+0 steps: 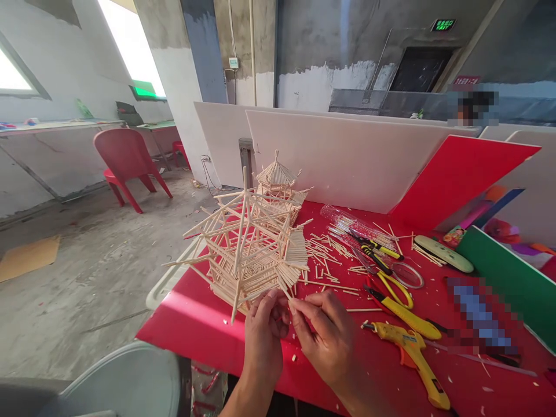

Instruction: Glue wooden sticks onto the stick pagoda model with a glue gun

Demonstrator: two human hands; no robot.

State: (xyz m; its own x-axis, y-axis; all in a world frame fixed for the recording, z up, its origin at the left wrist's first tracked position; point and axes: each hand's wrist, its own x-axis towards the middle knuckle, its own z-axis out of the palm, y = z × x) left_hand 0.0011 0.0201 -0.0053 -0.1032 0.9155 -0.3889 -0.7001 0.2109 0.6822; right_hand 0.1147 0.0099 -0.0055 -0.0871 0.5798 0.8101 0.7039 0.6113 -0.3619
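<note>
A pavilion model (247, 255) built of thin wooden sticks stands at the front of the red tabletop, its roof frame still open bars. At its near right corner, my right hand (325, 333) is closed in a pinch on the end of a thin wooden stick (285, 289), which slants up toward the model. Close beside it, my left hand (264, 324) has its thumb and fingers curled together, near the model's lower edge. Whatever lies between those fingers is hidden. Behind stands a smaller pavilion (277, 176) with a stick-covered roof, joined by a stick walkway.
Loose cut sticks (324, 249) lie right of the model. Farther right are yellow-black pliers (373, 255), yellow-handled cutters (408, 315), a yellow glue gun (410, 347) and a roll of clear tape (407, 274). White boards (330, 156) stand behind; a grey bin (130, 382) sits at lower left.
</note>
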